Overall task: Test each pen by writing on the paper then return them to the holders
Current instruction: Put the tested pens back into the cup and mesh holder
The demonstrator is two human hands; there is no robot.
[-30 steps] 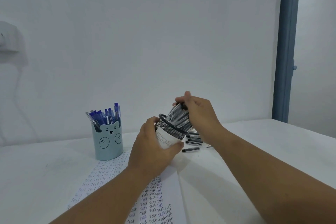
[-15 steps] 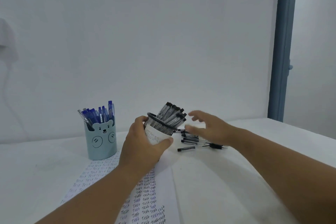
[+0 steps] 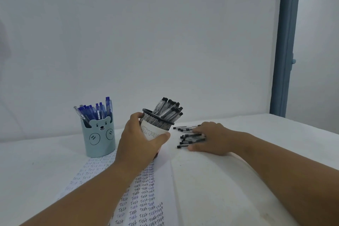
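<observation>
My left hand (image 3: 139, 143) grips a black mesh holder (image 3: 156, 124), tilted to the right and filled with black-capped pens (image 3: 169, 109). Just right of it, several loose black pens (image 3: 190, 138) lie on the white table. My right hand (image 3: 212, 138) lies over them with its fingers and thumb closing round a bunch. A light blue bear-faced holder (image 3: 99, 137) with blue pens (image 3: 96, 111) stands upright to the left. A sheet of paper (image 3: 143, 200) covered in rows of the word "Test" runs toward me under my left forearm.
The white table (image 3: 229, 180) meets a plain white wall at the back. A blue door frame (image 3: 285, 42) stands at the far right, past the table's right edge.
My right hand left the pens in the mesh holder, moved right and down, and now lies on the loose pens on the table. My left hand keeps hold of the mesh holder.
</observation>
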